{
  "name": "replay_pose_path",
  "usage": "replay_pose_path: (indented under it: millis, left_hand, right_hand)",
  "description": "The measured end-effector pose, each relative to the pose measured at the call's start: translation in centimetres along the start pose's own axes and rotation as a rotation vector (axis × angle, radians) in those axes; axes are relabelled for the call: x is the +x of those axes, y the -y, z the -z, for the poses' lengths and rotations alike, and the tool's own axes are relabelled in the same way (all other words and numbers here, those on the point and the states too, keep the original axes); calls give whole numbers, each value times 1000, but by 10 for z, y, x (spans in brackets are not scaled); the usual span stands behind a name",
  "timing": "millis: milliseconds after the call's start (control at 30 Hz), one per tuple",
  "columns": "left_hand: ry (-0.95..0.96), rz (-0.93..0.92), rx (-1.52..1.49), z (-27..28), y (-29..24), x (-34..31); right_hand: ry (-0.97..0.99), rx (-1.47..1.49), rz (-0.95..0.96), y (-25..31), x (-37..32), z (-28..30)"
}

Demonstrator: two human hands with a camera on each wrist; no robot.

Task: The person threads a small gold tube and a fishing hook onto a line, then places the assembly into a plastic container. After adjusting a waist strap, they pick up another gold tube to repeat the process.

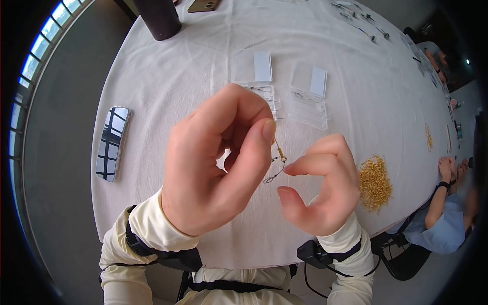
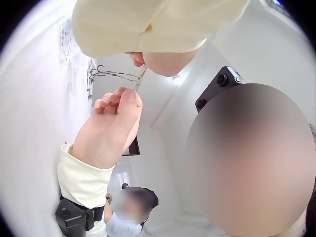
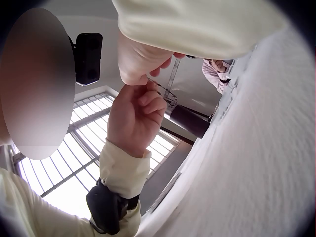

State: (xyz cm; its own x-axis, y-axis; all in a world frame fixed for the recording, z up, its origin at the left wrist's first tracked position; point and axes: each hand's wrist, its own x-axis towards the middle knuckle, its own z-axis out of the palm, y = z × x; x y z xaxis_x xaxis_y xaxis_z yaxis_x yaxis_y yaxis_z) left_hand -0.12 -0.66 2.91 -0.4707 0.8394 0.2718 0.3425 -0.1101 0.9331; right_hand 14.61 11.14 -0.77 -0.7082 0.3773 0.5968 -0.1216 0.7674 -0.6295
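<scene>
In the head view my left hand (image 1: 218, 157) pinches a thin gold piece (image 1: 280, 151) between thumb and forefinger. Dark wire with small loops (image 1: 269, 179) hangs from its lower end. To the right is my right hand (image 1: 325, 178), thumb and forefinger parted, the forefinger tip close beside the wire; whether it touches cannot be told. The left wrist view has the looped wires (image 2: 113, 74) between my left hand (image 2: 168, 61) and right hand (image 2: 106, 126). In the right wrist view, my left hand (image 3: 136, 116) is just below my right hand (image 3: 143, 59).
Two clear open cases (image 1: 263, 66) (image 1: 308, 112) lie beyond the hands. A heap of gold pieces (image 1: 375, 184) is at the right, a phone (image 1: 113, 144) at the left. A dark cup (image 1: 158, 20) stands at the back left. Another person (image 1: 445, 218) sits at the right.
</scene>
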Motion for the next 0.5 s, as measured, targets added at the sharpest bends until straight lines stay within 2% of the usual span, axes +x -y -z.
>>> replay_pose_path:
  millis: [67, 167, 500]
  left_hand:
    - [16, 21, 0, 0, -1, 0]
    - [45, 10, 9, 0, 0, -1]
    - [33, 45, -5, -2, -2, -1]
  right_hand:
    - [-114, 90, 51, -4, -2, -1]
    - [-139, 68, 90, -4, -1, -1]
    - [-94, 12, 122, -4, -2, 1]
